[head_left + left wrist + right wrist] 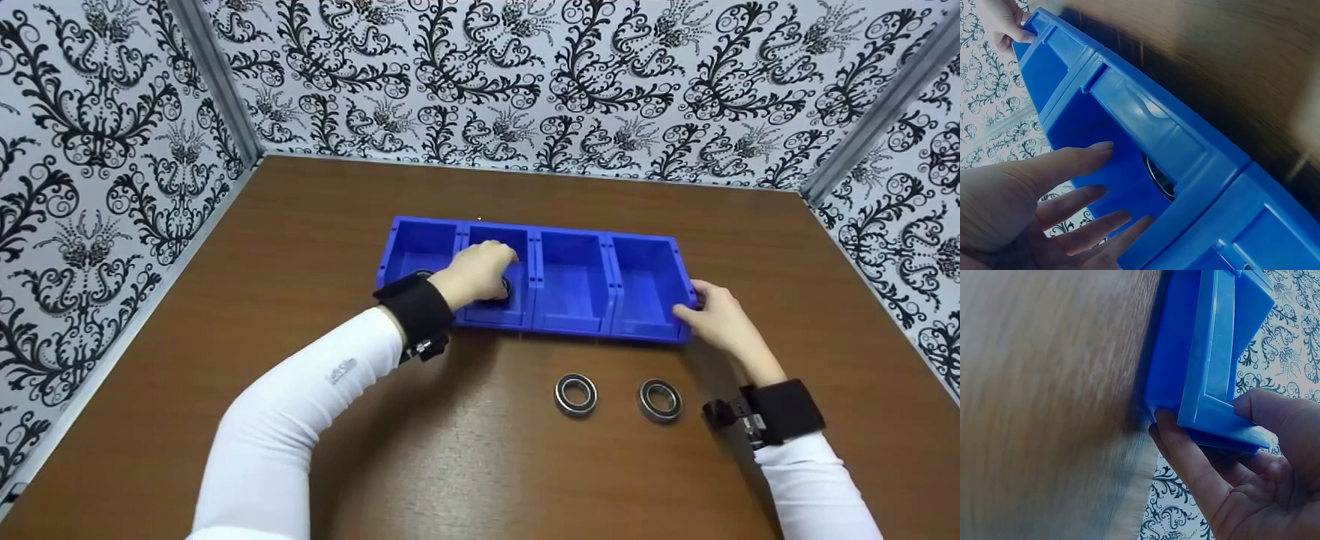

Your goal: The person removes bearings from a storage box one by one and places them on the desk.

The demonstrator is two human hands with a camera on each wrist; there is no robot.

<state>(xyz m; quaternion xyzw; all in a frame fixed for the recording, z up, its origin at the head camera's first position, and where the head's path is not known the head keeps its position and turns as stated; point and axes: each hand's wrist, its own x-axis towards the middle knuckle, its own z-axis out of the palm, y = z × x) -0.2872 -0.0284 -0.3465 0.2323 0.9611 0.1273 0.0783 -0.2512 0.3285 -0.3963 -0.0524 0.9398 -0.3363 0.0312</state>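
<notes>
Bearing (1158, 175) in second bin under left hand (480, 271), fingers relaxed; right hand (718, 315) grips tray (574, 281) end.

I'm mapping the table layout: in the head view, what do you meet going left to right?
Left hand in the second bin → left bearing on the table → right bearing → right hand at the blue bin row's right end.

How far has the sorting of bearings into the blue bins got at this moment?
About halfway, it seems. One bearing lies in the leftmost bin of the blue bin row. The left hand is inside the second bin, fingers straight, over a bearing there. The right hand holds the row's right end. Two bearings remain on the table; the two right bins look empty.
</notes>
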